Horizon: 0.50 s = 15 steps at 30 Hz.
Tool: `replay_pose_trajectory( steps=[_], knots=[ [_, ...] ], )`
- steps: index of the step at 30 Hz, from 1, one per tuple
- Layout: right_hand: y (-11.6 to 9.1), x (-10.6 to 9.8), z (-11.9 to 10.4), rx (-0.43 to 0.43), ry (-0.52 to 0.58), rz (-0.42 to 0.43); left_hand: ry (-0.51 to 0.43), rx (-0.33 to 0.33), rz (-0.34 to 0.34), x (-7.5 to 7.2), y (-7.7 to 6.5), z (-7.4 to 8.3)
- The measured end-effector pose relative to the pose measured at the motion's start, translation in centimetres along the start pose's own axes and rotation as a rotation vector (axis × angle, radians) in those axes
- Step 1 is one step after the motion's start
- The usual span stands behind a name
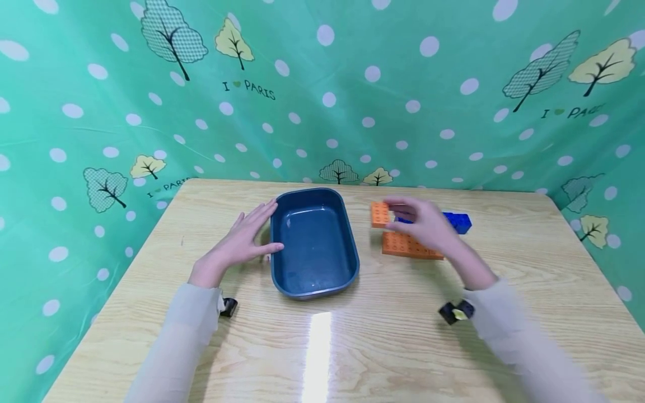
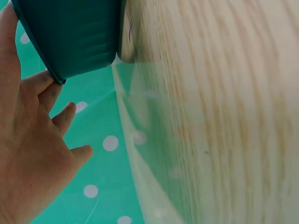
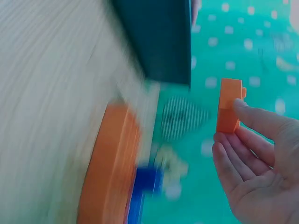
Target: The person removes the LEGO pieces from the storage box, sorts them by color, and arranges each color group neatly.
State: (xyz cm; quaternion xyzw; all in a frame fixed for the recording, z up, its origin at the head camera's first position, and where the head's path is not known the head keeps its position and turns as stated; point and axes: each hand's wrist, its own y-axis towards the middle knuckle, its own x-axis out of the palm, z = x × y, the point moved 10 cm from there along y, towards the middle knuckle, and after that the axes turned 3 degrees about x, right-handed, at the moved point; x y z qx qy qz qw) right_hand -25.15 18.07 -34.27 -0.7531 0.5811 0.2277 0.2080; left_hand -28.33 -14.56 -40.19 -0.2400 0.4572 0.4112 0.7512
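Observation:
A dark blue rectangular tub stands on the wooden table. My left hand rests at the tub's left rim with its fingers spread fairly straight; the left wrist view shows fingertips at the rim of the tub. Between thumb and fingertips, my right hand pinches a small orange building brick, to the right of the tub. In the right wrist view this orange brick is held edge-on, studs facing right. Below that hand lies a longer orange brick.
Blue bricks lie behind the long orange brick, partly hidden by my right hand. A green patterned cloth hangs behind the table and along its sides. Black wrist-worn pieces show under both sleeves.

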Motion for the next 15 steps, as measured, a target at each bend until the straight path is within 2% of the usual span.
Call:
replay_pose_trajectory(
  steps=[4, 8, 11, 15],
  knots=[
    [-2.7, -3.8, 2.9, 0.052, -0.074, 0.038, 0.009, -0.001, -0.008, -0.1, 0.1, -0.1],
    [-5.1, -6.4, 5.6, 0.085, -0.163, 0.074, 0.010, 0.001, -0.016, -0.3, 0.2, -0.2],
    [-6.4, -7.5, 7.7, 0.114, -0.223, 0.086, -0.001, 0.004, -0.023, -0.4, 0.3, -0.1],
    [-7.3, -7.8, 10.3, 0.155, -0.250, 0.064, -0.011, 0.009, -0.027, -0.5, 0.3, 0.1]
  ],
)
